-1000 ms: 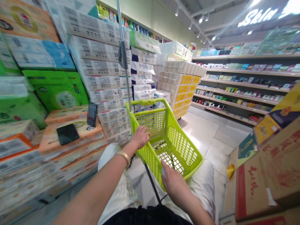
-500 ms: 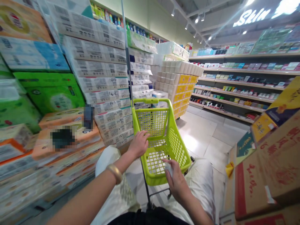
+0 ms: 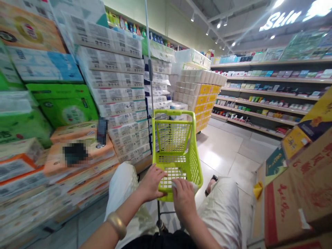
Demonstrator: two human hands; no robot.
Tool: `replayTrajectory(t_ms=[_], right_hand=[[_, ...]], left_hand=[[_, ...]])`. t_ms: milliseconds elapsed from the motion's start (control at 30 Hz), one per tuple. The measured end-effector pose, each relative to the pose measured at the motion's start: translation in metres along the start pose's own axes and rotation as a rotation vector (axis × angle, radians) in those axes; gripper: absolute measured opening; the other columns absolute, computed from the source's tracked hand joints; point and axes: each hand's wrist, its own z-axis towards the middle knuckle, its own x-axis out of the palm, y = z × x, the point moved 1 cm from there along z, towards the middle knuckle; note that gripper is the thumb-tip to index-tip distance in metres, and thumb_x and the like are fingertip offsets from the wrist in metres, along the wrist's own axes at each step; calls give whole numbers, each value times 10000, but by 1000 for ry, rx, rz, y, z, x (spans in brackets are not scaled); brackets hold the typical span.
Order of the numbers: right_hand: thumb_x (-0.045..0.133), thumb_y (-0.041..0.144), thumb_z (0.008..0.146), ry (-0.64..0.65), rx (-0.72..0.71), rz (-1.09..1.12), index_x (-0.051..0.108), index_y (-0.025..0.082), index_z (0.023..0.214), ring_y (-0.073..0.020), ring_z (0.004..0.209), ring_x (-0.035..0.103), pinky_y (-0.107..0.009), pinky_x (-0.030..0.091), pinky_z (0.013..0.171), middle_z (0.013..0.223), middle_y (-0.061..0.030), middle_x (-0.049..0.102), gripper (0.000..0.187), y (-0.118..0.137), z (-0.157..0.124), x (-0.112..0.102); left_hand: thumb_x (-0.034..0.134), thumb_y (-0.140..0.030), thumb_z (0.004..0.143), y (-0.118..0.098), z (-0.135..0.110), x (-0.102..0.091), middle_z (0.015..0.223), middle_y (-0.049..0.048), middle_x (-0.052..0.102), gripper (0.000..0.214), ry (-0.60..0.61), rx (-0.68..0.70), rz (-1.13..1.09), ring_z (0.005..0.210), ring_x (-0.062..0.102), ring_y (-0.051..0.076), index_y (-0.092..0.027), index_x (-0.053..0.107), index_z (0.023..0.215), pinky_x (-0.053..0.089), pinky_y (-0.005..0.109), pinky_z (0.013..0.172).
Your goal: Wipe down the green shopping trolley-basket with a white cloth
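A lime-green shopping cart [image 3: 197, 162] with a lattice basket stands between my knees, its handle bar [image 3: 173, 112] at the far end. My left hand [image 3: 153, 183] is at the near left corner of the basket, fingers curled over the rim and thumb lower on the near side. Beside it, my right hand [image 3: 183, 197] is closed around a crumpled white tissue [image 3: 193, 187] at the near rim. Much of the tissue is hidden by the fingers. Through the bottom grid of the basket the pale floor shows.
Stacked tissue packs [image 3: 83, 148] line the left side, with tall wrapped bundles [image 3: 116, 72] behind. A thin metal pole [image 3: 150, 69] rises at the cart's far left. Cardboard boxes [image 3: 293, 193] stand close on the right. Product shelves [image 3: 259, 98] fill the back right.
The cart has turned and its near end has swung left. My left hand has come down to the near left corner. My right hand has shifted slightly left, to the near rim.
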Motion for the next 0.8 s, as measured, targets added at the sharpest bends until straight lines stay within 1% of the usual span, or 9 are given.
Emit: replayTrajectory(t_ms=[100,167,233,300,400,467,533,700,800], right_hand=[[437,117,884,34,-70,46,523,185,1196,-215,992,554,-383,411,892,1079,-84,637,330,30,7,19],[422,86,870,42,-111,56,500,183,1227,-209,1008,556,-372,407,900,1100,-82,638,378,33,9,22],[397,68,872,37,-113,48,506,195,1216,-197,996,563,-361,404,894,1081,-71,645,383,19,6,16],[383,82,890,-1,-59,25,522,202,1185,-195,991,566,-368,397,899,1059,-71,646,348,-7,0,4],[394,149,917,-83,43,-27,530,201,1163,-220,1057,543,-421,368,957,1090,-87,625,286,-45,-10,-14],[387,165,921,-148,101,-53,523,185,1157,-238,1089,525,-467,334,995,1117,-104,608,273,-56,-14,-18],[375,156,919,-168,112,-41,519,179,1147,-236,1075,531,-485,312,1015,1101,-104,611,270,-48,-12,-13],[374,91,882,-2,-44,107,525,201,1144,-187,969,561,-387,379,954,1029,-64,637,321,6,6,14],[382,81,868,37,-86,131,527,205,1152,-178,960,560,-359,393,925,1035,-56,638,342,8,10,12]], left_hand=[[740,-266,543,4,1,4,938,23,667,427,-28,-5,-10,974,557,237,-230,613,950,235,487,1116],[734,-260,542,6,2,6,895,17,664,383,-33,-5,0,950,558,230,-229,619,906,245,475,1107],[759,-341,545,8,4,5,861,12,657,360,-33,-11,18,943,552,232,-230,625,860,255,473,1097],[784,-420,531,9,5,5,842,5,651,380,-30,-16,30,940,547,231,-233,629,823,264,470,1087],[803,-452,515,8,8,5,833,-3,655,394,-32,-13,37,922,547,226,-238,634,799,272,470,1076],[800,-458,522,5,11,7,821,-5,656,382,-40,-16,41,912,546,225,-243,639,794,274,473,1073],[791,-458,534,1,15,10,805,-6,652,366,-45,-28,41,914,543,228,-246,640,792,273,476,1075],[763,-306,550,-7,21,17,801,7,650,269,-63,-26,36,913,549,234,-235,641,779,266,480,1085],[766,-288,547,-6,22,18,799,8,648,267,-70,-9,24,915,554,237,-237,641,777,270,478,1085]])
